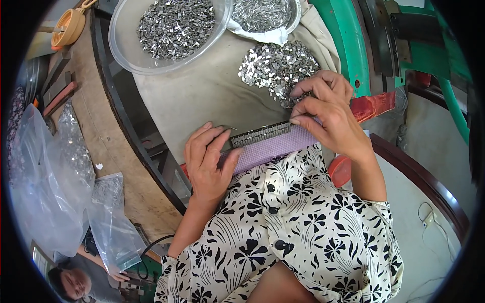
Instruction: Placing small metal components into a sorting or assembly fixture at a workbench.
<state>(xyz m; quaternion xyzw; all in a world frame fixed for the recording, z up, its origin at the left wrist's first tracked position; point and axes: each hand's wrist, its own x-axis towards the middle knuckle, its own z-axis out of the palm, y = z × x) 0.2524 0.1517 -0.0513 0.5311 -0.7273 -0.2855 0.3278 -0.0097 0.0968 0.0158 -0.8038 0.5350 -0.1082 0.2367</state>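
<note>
A dark metal strip (262,134) with a row of narrow slots and thin pins lies along a purple woven pad (275,147) in front of my body. At its left end is my left hand (207,161), fingers bent and thumb beside the strip; a thin metal pin (233,128) sticks out at its fingertips. My right hand (328,113) pinches with thumb and forefinger at the strip's right end, and what it holds there is too small to make out. Just beyond that hand, a pile of small shiny metal pieces (275,65) spreads over the beige cloth (187,98).
At the back stand a clear plastic tub (121,50) of small metal parts and a bowl (295,20) of thin pins. Plastic bags (45,177) lie on a wooden bench (121,126) to the left. Green machinery (348,55) rises on the right. Another person (76,283) sits at lower left.
</note>
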